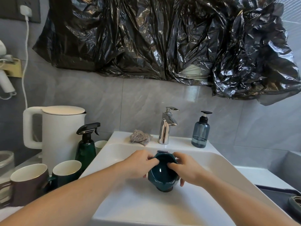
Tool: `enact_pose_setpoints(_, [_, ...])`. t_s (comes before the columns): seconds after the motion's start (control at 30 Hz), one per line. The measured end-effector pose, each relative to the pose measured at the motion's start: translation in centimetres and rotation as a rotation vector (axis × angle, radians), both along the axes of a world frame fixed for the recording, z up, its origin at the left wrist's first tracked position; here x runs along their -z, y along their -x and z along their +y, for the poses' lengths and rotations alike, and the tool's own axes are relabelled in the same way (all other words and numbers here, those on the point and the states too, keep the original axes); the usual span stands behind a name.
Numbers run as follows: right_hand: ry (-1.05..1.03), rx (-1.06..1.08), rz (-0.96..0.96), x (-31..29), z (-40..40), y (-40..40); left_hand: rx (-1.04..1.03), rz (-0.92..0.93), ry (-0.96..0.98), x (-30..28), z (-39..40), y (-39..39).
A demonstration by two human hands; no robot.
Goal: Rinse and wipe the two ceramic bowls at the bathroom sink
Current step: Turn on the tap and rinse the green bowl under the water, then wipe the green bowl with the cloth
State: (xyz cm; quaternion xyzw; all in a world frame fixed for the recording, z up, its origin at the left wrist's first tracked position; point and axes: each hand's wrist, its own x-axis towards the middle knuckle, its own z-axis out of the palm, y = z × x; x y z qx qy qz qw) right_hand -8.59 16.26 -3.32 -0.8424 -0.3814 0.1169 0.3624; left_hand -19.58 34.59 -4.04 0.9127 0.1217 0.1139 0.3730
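Bowl in hand: a dark teal ceramic bowl (162, 174) is held over the white sink (216, 162) basin, tilted so its open mouth faces the person, foot pointing down and away.
Second bowl: not clearly in view; a pale edge just below the teal bowl's right side could belong to it, but I cannot tell.
Left hand (140, 163): closed on the bowl's left rim, thumb at the inner edge, fingers wrapped behind the wall.
Right hand (185, 168): closed on the right rim the same way, thumb inside, fingers under and behind.
Weight and stiffness: glazed ceramic, so likely rigid with some heft for its size; it will not give under a squeeze.
Slip: the glaze looks glossy and, once wet, probably slick; a pinch on the rim alone seems risky.
Fragility: likely to chip or crack if knocked on the basin or the chrome tap (166, 126).
Where to hold: one palm cupped under the foot and wall, the other free to rub, seems safest.
Water: no stream visible from the tap.
Cloth: a crumpled patterned rag (140, 137) lies on the sink ledge left of the tap, apart from the hands.
Nearby: a soap pump bottle (200, 131) stands right of the tap; mugs (29, 180) sit on the desk to the left.
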Motion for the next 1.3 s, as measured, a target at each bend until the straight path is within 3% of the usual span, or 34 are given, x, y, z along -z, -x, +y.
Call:
enact_pose_setpoints(0.3, [0.207,-0.015,-0.036,-0.1,-0.1,0.7,-0.045,0.244,-0.108,0.9,-0.1,-0.1])
enact_pose_setpoints(0.8, [0.243,-0.002,-0.049,0.3,0.4,0.2,-0.078,0.276,-0.148,0.9,0.3,-0.4])
enact_pose_setpoints(0.9, [0.247,-0.001,-0.056,0.4,0.4,0.1,-0.138,0.170,-0.161,-0.2,0.6,-0.2])
enact_pose_setpoints(1.1, [0.230,0.010,-0.049,0.6,0.3,-0.2,-0.350,-0.206,-0.464,-4.9,2.7,-1.7])
enact_pose_setpoints(1.2, [0.221,0.026,-0.036,0.7,0.3,-0.3,-0.362,-0.151,-0.542,-5.2,3.3,-2.4])
enact_pose_setpoints(1.3, [0.211,0.034,-0.029,0.5,0.2,-0.3,-0.370,-0.057,-0.478,-3.1,3.8,-2.8])
